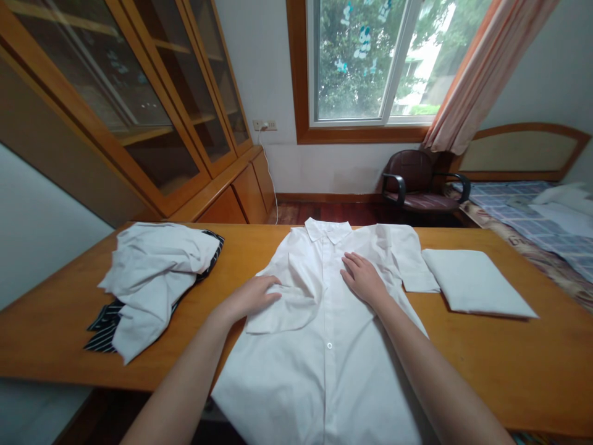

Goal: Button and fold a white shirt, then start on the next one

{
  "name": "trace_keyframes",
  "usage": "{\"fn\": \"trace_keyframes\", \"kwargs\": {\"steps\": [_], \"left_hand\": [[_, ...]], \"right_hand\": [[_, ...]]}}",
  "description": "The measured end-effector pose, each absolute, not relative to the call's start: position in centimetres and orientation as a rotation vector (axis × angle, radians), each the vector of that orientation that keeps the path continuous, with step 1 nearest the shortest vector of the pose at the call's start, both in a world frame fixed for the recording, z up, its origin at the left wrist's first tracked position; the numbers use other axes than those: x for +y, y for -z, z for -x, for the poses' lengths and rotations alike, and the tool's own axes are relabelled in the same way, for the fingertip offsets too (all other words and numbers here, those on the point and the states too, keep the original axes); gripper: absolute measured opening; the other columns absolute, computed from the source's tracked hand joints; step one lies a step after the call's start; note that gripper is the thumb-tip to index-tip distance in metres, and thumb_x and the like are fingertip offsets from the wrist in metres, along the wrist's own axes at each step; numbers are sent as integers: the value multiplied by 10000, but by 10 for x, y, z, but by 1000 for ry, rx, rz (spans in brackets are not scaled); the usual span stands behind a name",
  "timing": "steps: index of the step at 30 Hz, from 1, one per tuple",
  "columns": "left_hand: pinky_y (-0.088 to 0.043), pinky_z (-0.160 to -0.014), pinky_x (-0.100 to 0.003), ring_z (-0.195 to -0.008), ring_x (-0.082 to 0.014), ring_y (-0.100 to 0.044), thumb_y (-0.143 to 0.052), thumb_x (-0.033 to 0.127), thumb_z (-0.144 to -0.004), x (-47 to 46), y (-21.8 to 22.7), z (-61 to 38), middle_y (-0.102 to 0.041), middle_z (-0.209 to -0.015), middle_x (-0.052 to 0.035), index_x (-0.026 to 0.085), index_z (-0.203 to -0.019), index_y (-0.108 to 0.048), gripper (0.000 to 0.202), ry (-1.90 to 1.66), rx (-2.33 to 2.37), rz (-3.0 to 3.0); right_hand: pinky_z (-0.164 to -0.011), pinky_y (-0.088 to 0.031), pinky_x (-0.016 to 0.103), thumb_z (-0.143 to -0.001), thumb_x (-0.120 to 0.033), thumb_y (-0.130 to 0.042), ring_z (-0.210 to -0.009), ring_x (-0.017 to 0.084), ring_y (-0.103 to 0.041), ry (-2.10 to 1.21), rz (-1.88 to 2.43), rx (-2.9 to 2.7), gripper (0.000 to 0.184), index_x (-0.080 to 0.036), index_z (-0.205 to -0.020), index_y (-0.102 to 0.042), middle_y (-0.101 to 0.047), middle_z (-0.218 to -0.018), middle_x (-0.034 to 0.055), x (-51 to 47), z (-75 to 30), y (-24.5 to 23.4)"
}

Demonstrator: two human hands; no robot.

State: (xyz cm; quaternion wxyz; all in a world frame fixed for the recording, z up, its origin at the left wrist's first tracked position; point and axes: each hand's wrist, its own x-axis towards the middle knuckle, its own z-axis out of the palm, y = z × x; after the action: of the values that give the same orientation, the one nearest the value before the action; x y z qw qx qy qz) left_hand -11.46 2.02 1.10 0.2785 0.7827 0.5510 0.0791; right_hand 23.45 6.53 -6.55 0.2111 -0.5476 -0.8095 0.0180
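Observation:
A white short-sleeved shirt point(324, 346) lies buttoned and face up on the wooden table point(486, 352), collar at the far side, hem hanging over the near edge. My left hand point(252, 295) rests flat on the shirt's left sleeve, which is folded in over the body, fingers stretched out. My right hand point(364, 277) lies flat on the chest right of the button placket, fingers spread. Neither hand holds anything.
A heap of white and dark striped clothes point(148, 281) lies on the table's left part. A folded white garment point(477, 281) lies at the right. Behind the table are a glass-fronted cabinet point(152, 117), a dark armchair point(414, 182), a window and a bed point(532, 210).

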Motion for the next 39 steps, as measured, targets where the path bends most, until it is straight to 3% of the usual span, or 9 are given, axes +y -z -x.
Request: {"fn": "trace_keyframes", "kwargs": {"steps": [5, 11, 15, 21, 25, 28, 31, 35, 39], "left_hand": [[-496, -908, -359, -1054, -254, -616, -603, 427, -846, 15, -25, 104, -679, -1102, -50, 244, -1157, -660, 366, -476, 1293, -1890], [-460, -725, -246, -803, -143, -568, -665, 419, -841, -4, -32, 63, -558, -852, 8, 214, -1231, -594, 446, -621, 1025, -1482], [-404, -654, -209, -694, -93, -495, -721, 356, -802, -22, -31, 25, -504, -803, 34, 202, -1206, -616, 446, -556, 895, -1379], [-487, -767, -259, -783, -143, -628, -674, 343, -859, -48, -36, -8, -652, -794, -8, 211, -1189, -651, 356, -205, 611, -1466], [-532, -778, -282, -805, -159, -698, -626, 451, -906, -58, -48, -7, -719, -901, -49, 238, -1319, -571, 467, -37, 410, -1422], [-532, -654, -245, -640, -122, -685, -602, 492, -919, -55, -60, 6, -729, -939, -59, 240, -1290, -590, 448, -35, 449, -1427], [-511, -597, -226, -595, -110, -656, -615, 455, -917, -41, -63, 25, -717, -863, -47, 207, -1164, -646, 351, -309, 661, -1491], [-552, -784, -306, -861, -180, -676, -645, 389, -872, -14, -52, 46, -692, -922, -61, 182, -1012, -657, 250, -1040, 1033, -1585], [-547, -869, -346, -955, -195, -657, -548, 353, -904, 4, -33, 59, -681, -997, -67, 186, -980, -635, 203, -1426, 1307, -1567]], "right_hand": [[-1162, -334, 446, -974, -357, -474, -1380, 277, -441, -64, 1525, -2244, 426, -170, -1336, -597, -548, -1447, 118, 65, -235, 65], [-1143, -352, 466, -957, -355, -497, -1365, 287, -452, -126, 1506, -2210, 406, -193, -1308, -621, -563, -1430, 116, 65, -235, 64], [-1074, -413, 415, -968, -385, -465, -1230, 266, -561, -379, 1380, -2114, 346, -210, -1115, -725, -684, -1251, 97, 63, -239, 54], [-878, -446, 359, -993, -440, -404, -879, 227, -616, -754, 1293, -2145, 471, -202, -713, -698, -700, -770, 59, 46, -243, 27], [-714, -424, 302, -890, -457, -586, -732, 177, -559, -991, 1369, -2161, 276, -187, -880, -644, -645, -773, 12, 32, -234, 16], [-632, -370, 261, -809, -404, -663, -656, 134, -476, -1213, 1354, -2083, 235, -198, -861, -563, -559, -736, -37, 25, -225, 12], [-615, -347, 240, -833, -420, -614, -640, 116, -413, -1418, 1238, -1877, 250, -216, -794, -475, -447, -693, -60, 18, -220, 4], [-551, -326, 212, -814, -452, -624, -585, 106, -368, -1653, 1177, -1468, 304, -240, -799, -407, -369, -675, -69, 9, -224, -13], [-573, -383, 231, -776, -489, -653, -626, 130, -464, -1716, 1153, -1245, 325, -239, -863, -465, -486, -724, -34, 6, -240, -31]]}}
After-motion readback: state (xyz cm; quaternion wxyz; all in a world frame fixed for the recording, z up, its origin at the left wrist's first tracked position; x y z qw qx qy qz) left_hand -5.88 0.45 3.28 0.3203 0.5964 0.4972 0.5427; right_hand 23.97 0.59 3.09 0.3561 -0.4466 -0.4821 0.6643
